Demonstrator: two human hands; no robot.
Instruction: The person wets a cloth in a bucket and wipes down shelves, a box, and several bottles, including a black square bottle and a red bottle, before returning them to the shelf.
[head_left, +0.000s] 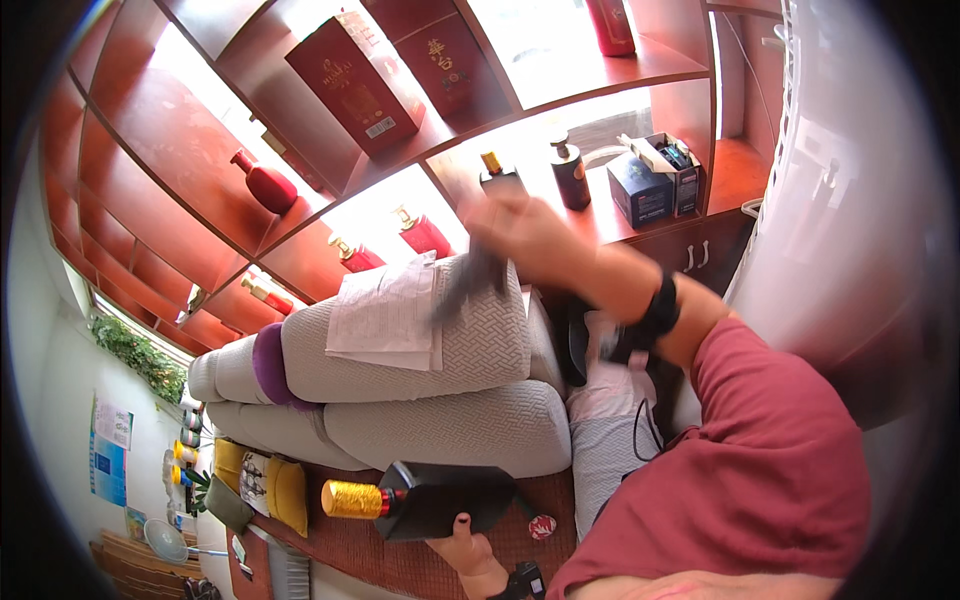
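Observation:
My left hand (465, 551), low in the picture, grips a black bottle (450, 499) that lies tilted on its side, its gold cap (352, 499) pointing left. Its thumb presses on the bottle's dark face. My right hand (517, 229) is blurred and closed around a dark, limp thing, probably a cloth (472, 281), which hangs over the sofa back. Just behind that hand, a dark bottle with a gold cap (491, 163) stands on the shelf, partly hidden. Another dark bottle (571, 176) stands to its right.
Printed papers (386, 315) lie over the grey sofa back (487, 345), near a purple cushion or cover (271, 366). The wooden shelving (480, 135) holds red bottles (271, 184), red boxes (360, 82) and an opened dark box (652, 184). A white curved surface (847, 225) stands at right.

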